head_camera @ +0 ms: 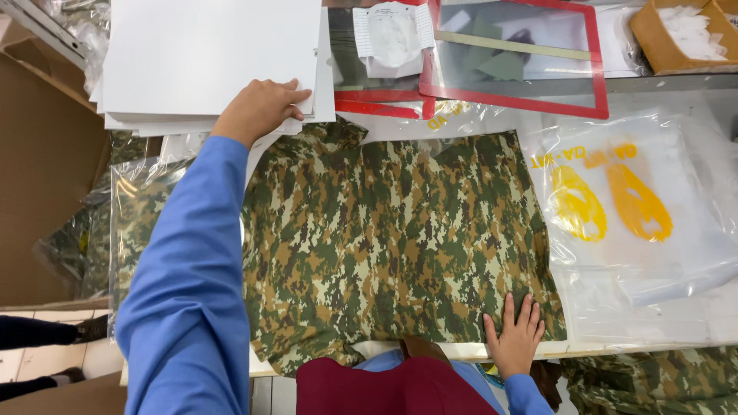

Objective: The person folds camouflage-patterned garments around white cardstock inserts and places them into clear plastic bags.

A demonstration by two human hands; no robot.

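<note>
A: Biggest item: camouflage garment [400, 246], spread flat mid-table. Soft, light, limp fabric; I'd judge it drags and wrinkles, so grip at edges or corners, not the middle.

B: Hands?

A: Right hand [515, 338] flat, fingers spread, pressing the garment's near right corner. Left hand [261, 107] reaches far left, fingers curled on the edge of the white cardboard stack [207, 61], touching the top sheets. Can't tell if it's pinching one.

B: Cardboard handling?

A: Stiff, thin, light. Probably slides off the stack easily; take it at the edge.

B: Counts?

A: One garment laid out, one card stack, sheet number unreadable. Clear plastic bags with yellow print [630, 207] on the right, several overlapping. One red-framed panel [511, 58] far side. One bagged camouflage item [134, 215] at left. Two hands.
</note>
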